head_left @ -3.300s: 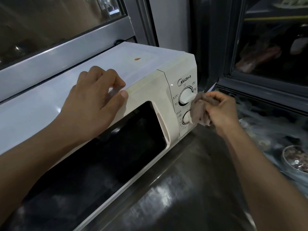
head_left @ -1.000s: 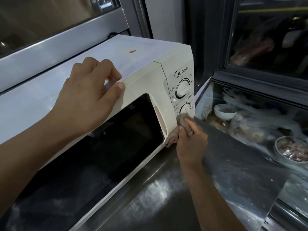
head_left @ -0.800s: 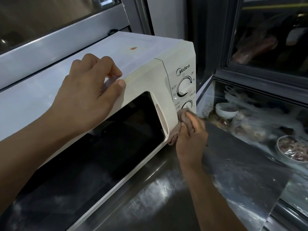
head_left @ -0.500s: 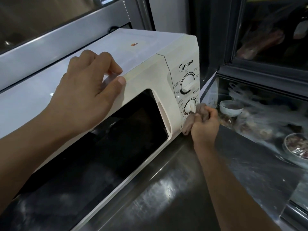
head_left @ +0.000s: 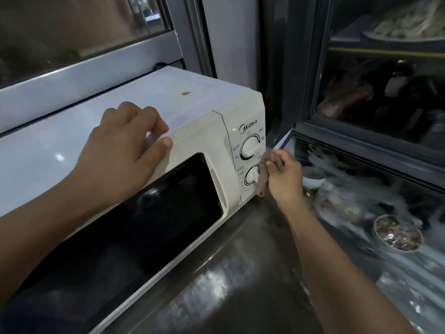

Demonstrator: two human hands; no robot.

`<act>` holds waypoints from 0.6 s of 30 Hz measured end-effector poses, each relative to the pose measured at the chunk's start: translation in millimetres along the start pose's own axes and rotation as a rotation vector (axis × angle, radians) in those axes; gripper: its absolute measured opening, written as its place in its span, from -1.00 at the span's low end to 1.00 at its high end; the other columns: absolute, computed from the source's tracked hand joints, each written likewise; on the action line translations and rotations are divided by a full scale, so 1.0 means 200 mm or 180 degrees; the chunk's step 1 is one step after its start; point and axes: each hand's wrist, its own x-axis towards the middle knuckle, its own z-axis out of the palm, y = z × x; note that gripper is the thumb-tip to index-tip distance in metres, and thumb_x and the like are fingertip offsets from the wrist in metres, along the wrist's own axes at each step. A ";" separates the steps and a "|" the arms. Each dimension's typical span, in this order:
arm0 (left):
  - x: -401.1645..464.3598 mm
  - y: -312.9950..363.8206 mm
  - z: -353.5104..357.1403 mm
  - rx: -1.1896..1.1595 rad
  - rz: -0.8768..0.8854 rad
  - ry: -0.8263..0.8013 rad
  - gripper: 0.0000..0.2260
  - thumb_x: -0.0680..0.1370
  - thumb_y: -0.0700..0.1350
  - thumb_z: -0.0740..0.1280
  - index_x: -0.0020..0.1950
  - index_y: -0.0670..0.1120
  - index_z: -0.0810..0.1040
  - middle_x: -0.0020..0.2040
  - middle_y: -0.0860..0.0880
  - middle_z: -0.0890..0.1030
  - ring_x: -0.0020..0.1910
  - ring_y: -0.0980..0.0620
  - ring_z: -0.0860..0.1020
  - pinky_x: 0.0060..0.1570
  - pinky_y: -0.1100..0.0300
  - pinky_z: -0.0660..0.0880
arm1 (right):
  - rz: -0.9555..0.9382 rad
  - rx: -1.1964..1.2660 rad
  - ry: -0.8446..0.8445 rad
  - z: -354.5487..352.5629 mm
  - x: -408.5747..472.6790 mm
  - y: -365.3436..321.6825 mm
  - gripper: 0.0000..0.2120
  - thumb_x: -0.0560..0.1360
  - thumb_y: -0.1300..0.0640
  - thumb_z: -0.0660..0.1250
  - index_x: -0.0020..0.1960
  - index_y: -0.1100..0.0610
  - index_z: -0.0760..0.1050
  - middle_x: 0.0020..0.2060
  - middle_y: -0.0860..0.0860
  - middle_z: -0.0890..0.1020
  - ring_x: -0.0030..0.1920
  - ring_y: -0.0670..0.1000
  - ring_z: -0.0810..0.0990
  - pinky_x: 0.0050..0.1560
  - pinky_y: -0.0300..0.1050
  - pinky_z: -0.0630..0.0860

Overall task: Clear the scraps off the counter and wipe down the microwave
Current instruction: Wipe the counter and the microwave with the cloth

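Observation:
A cream microwave [head_left: 199, 131] with a dark door window stands on a steel counter [head_left: 240, 273]. Two white dials sit on its right-hand control panel. My left hand [head_left: 120, 155] rests on the top front edge above the door, fingers curled over the top and thumb against the front. My right hand [head_left: 284, 177] grips a small grey-brown cloth [head_left: 263, 174] and holds it against the panel's right edge beside the lower dial [head_left: 251, 178]. A small orange speck [head_left: 185, 93] lies on the microwave's white top.
Right of the counter is a glass-fronted chiller [head_left: 373, 165] holding a white bowl [head_left: 313, 180], a metal bowl of chopped food [head_left: 397, 233] and wrapped items. A window frame [head_left: 84, 75] runs behind the microwave. A grey wall corner rises at the back.
My right hand has carried the cloth from the panel's lower left corner up and rightwards to the panel's right edge by the lower dial. My left hand has stayed on the top edge.

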 end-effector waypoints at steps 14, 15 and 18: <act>-0.01 -0.01 0.00 0.0099 0.0095 -0.0025 -0.56 0.48 0.17 0.02 0.11 -0.06 0.50 0.04 -0.05 0.46 -0.01 -0.06 0.39 -0.06 -0.04 0.41 | -0.1364 0.0027 -0.0260 -0.07 0.13 -0.53 -0.71 0.47 0.29 0.29 0.12 0.03 0.55 -0.02 -0.12 0.63 0.04 -0.14 0.59 0.18 -0.07 0.51; -0.01 -0.01 0.00 0.0121 0.0113 -0.0024 -0.56 0.48 0.17 0.02 0.12 -0.06 0.50 0.05 -0.05 0.46 0.00 -0.06 0.39 -0.06 -0.03 0.41 | -0.1367 0.0045 -0.0319 -0.07 0.13 -0.51 -0.69 0.48 0.28 0.27 0.17 0.03 0.54 0.03 -0.11 0.62 0.08 -0.15 0.58 0.20 -0.08 0.50; 0.00 -0.02 0.01 0.0153 0.0162 0.0004 -0.58 0.49 0.16 0.03 0.12 -0.06 0.49 0.02 -0.06 0.44 -0.01 -0.05 0.37 -0.06 -0.01 0.39 | -0.1151 0.0463 -0.0451 -0.06 0.11 -0.44 -0.66 0.54 0.28 0.20 0.23 -0.01 0.48 0.06 -0.15 0.59 0.08 -0.25 0.56 0.10 -0.29 0.51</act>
